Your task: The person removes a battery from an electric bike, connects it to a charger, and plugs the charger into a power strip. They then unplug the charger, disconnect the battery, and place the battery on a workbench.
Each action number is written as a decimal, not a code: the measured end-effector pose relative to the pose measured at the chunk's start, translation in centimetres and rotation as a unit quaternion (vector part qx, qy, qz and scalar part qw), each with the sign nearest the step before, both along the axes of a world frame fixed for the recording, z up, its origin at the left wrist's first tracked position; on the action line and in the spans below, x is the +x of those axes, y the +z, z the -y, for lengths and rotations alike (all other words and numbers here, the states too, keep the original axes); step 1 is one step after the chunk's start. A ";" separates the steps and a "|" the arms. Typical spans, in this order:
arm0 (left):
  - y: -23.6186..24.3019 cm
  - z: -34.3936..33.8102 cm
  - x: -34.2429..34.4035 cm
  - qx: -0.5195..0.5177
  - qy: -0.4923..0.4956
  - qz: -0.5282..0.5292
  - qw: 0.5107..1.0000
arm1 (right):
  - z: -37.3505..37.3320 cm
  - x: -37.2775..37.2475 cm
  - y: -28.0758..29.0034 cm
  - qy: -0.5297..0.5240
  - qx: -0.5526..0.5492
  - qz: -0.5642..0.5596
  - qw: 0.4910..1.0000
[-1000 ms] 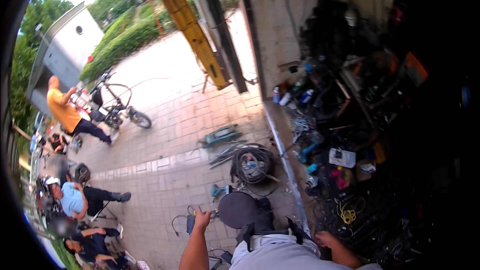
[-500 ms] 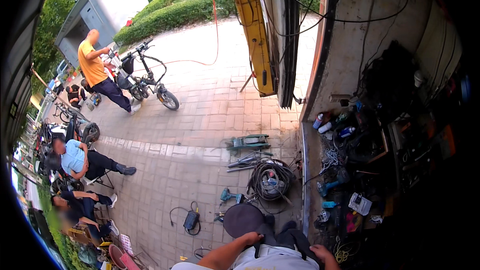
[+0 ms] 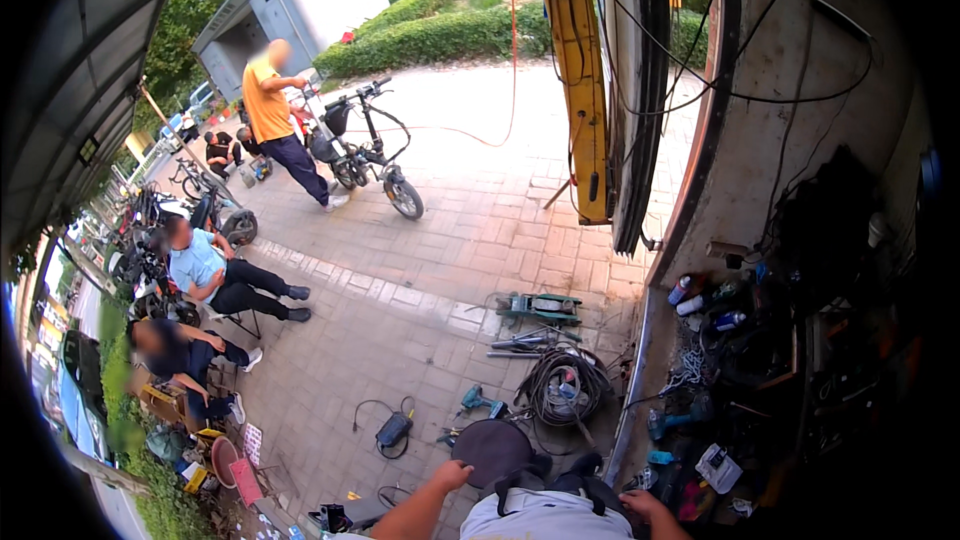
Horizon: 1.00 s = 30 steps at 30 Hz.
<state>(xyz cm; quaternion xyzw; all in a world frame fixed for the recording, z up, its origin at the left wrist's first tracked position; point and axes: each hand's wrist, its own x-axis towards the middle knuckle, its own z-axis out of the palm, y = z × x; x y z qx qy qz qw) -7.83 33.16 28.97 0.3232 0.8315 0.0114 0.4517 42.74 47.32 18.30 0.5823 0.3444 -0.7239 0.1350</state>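
My left hand is at the near left rim of a dark round stool seat. Its fingers bend loosely with nothing visible in them; whether they touch the seat I cannot tell. Beside my right thigh, my right hand hangs low, fingers loosely extended and partly blurred. No held object shows there. Dark straps lie across my lap over grey clothing. Just beyond the seat are a teal power drill and a coil of dark hose or cable.
A black charger-like box with a cord lies to the left; a green floor jack is farther ahead. Tools and spray cans crowd the right wall. Two people sit left; another stands by a small electric bike.
My left hand has moved left, away from the strap at my lap to the seat's rim. The view has swung, shifting the surroundings right and down. My right hand stays beside my thigh.
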 end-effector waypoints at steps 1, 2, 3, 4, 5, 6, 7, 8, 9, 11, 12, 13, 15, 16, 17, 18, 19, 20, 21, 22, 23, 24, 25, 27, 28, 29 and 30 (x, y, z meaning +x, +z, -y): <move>-0.7 -2.1 0.7 0.029 -0.017 0.014 0.999 | -1.3 3.2 -4.6 -0.027 -0.031 -0.046 0.998; -1.1 -0.5 1.6 0.024 -0.010 0.011 1.000 | -1.5 1.2 -4.3 -0.015 -0.019 -0.032 0.999; -1.4 1.3 2.3 0.012 0.000 0.013 1.000 | -1.1 -0.3 -2.6 -0.002 -0.013 -0.014 1.000; -1.1 2.5 3.2 0.012 -0.024 0.033 0.999 | -1.1 -1.8 -0.4 0.006 -0.004 0.009 1.000; -0.4 2.1 4.5 -0.001 -0.007 0.066 0.998 | -1.5 -2.3 0.6 0.032 -0.019 0.031 0.999; -1.4 2.3 4.8 0.011 -0.022 0.061 0.998 | -1.5 -2.7 0.5 0.064 -0.018 0.024 0.997; -2.3 2.2 5.1 0.028 -0.040 0.058 0.997 | -1.7 -3.0 0.0 0.094 -0.013 0.019 0.995; -2.9 1.7 5.5 0.048 -0.062 0.057 0.995 | -1.6 -2.1 -1.3 0.119 -0.007 0.017 0.993; -3.5 0.9 5.5 0.066 -0.067 0.056 0.994 | -1.6 -1.1 -2.6 0.143 0.019 0.011 0.989; -3.6 -0.6 5.2 0.072 -0.064 0.074 0.993 | -1.4 -0.1 -3.8 0.193 0.065 0.000 0.979; -3.5 -1.6 5.0 0.074 -0.065 0.085 0.992 | -1.3 0.7 -3.7 0.199 0.072 0.013 0.977; -4.1 -1.1 4.4 0.083 -0.058 0.074 0.992 | -1.1 0.3 -2.8 0.196 0.065 0.016 0.978; -8.3 1.0 2.2 0.056 -0.048 0.064 0.995 | -0.8 -1.7 -1.0 0.189 0.059 0.014 0.980; -9.2 1.2 1.9 0.071 -0.075 0.063 0.993 | -0.4 -1.5 -0.1 0.176 0.062 0.021 0.982; -10.0 1.3 1.5 0.065 -0.082 0.062 0.993 | -0.1 -1.7 0.6 0.161 0.067 0.024 0.984; -10.8 1.5 1.0 0.058 -0.089 0.061 0.993 | 0.3 -1.8 1.4 0.147 0.072 0.026 0.986; -11.8 1.4 0.6 0.050 -0.093 0.062 0.992 | 0.9 -1.9 2.1 0.133 0.076 0.029 0.988; -12.2 1.2 0.5 0.030 -0.092 0.086 0.992 | 1.6 -1.8 2.7 0.124 0.078 0.030 0.989; -12.7 0.8 0.3 0.009 -0.091 0.110 0.990 | 2.2 -2.2 3.0 0.112 0.083 0.027 0.990; -12.9 0.6 0.9 -0.012 -0.090 0.137 0.986 | 2.8 -2.3 3.5 0.098 0.088 0.028 0.991; -13.0 0.7 1.9 -0.005 -0.082 0.146 0.986 | 3.4 -2.8 3.8 0.088 0.092 0.022 0.992; -13.1 0.4 3.0 0.003 -0.076 0.154 0.985 | 4.1 -3.3 4.1 0.082 0.100 0.017 0.991; -13.1 -0.3 4.2 0.012 -0.073 0.162 0.984 | 4.5 -4.0 4.3 0.079 0.112 0.019 0.990; -12.9 -1.3 5.5 0.005 -0.092 0.188 0.978 | 4.6 -5.2 4.7 0.119 0.165 0.057 0.977; -12.7 -1.9 6.0 -0.002 -0.104 0.201 0.974 | 4.8 -5.4 5.5 0.132 0.188 0.081 0.970; -12.5 -2.3 6.4 -0.012 -0.112 0.212 0.971 | 4.4 -6.0 7.4 0.144 0.170 0.081 0.971; -12.2 -2.4 6.0 -0.020 -0.111 0.218 0.969 | 3.8 -6.7 8.8 0.152 0.151 0.078 0.974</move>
